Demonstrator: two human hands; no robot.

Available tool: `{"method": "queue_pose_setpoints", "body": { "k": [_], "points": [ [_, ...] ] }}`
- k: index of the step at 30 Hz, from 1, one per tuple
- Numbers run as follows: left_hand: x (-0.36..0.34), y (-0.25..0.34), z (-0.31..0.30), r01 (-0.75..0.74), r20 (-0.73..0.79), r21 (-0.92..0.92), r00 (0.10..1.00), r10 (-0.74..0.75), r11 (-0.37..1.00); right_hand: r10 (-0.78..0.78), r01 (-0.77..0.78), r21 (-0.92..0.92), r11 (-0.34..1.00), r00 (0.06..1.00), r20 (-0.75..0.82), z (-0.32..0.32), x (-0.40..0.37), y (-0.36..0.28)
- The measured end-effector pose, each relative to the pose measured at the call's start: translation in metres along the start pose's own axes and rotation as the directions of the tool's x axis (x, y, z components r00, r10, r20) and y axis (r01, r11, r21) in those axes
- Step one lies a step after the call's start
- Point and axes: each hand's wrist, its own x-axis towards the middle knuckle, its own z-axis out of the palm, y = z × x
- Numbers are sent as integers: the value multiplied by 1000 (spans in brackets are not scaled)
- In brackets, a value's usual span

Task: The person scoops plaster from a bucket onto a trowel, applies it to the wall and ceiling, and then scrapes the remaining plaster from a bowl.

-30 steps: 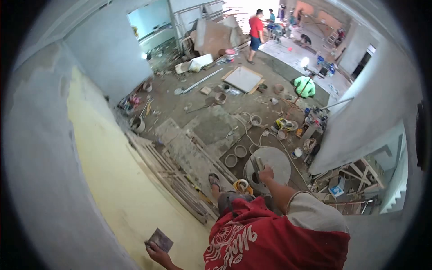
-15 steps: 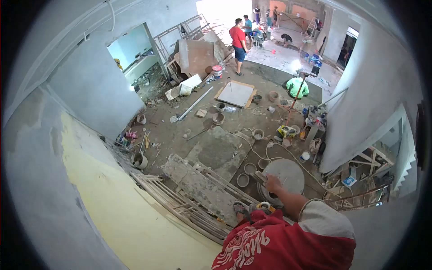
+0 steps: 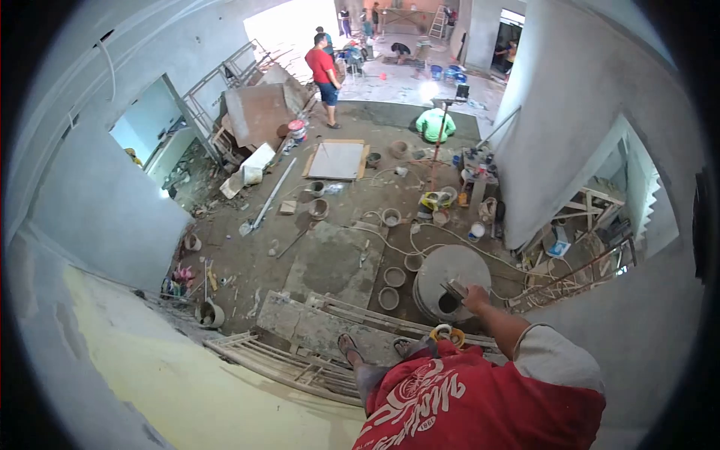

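Observation:
My right hand (image 3: 475,300) is closed around a flat, greyish trowel-like tool (image 3: 454,289), held out in front of me. Its exact kind is too small to make out. Beneath it on the floor below stands a large round grey drum (image 3: 465,259) with a flat top. A yellow-rimmed bucket (image 3: 448,334) sits close by my waist, partly covered by my red shirt. My left hand is out of sight. My sandalled feet rest on a mortar-stained plank (image 3: 304,324), high above the floor.
Bamboo poles (image 3: 289,371) run along the plank beside the yellow-and-grey wall (image 3: 142,360). Buckets, hoses and a white panel (image 3: 335,160) lie about the floor below. A person in red (image 3: 321,71) stands farther off; another in green (image 3: 435,125) is low on the floor.
My view has turned to the right, so the room appears shifted left. My right hand still grips the tool, now tilted differently. Both my feet now show on the plank.

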Motion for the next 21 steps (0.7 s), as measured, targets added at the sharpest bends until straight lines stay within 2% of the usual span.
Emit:
{"method": "queue_pose_setpoints", "body": {
  "k": [5, 7, 10, 12, 15, 18, 19, 21],
  "points": [
    [74, 6, 4, 29, 59, 2, 998, -29, 1000, 111, -111, -92, 990, 994, -11, 11, 5, -6],
    [99, 10, 0, 60, 73, -5, 996, -59, 998, 128, -130, -134, 982, 991, -25, 14, 9, -31],
    [131, 10, 0, 113, 81, -14, 990, -112, 994, 97, -99, -78, 992, 995, -26, 11, 26, -87],
    [151, 12, -2, 145, 83, -14, 986, -143, 989, -15, 15, -82, 997, 1000, 1, 12, 35, -142],
    [176, 13, -8, 178, 84, -5, 981, -177, 984, -205, 208, 26, 978, 974, -93, 29, 66, -205],
    [197, 13, -13, 201, 78, 8, 976, -201, 980, -436, 471, 135, 872, 871, -228, 27, 66, -265],
    [203, 12, -15, 199, 79, 9, 977, -199, 980, -420, 457, 147, 877, 879, -224, 23, 58, -280],
    [215, 15, -20, 201, 76, 3, 977, -201, 980, -497, 569, 295, 768, 819, -287, 11, 45, -299]
  ]
}}
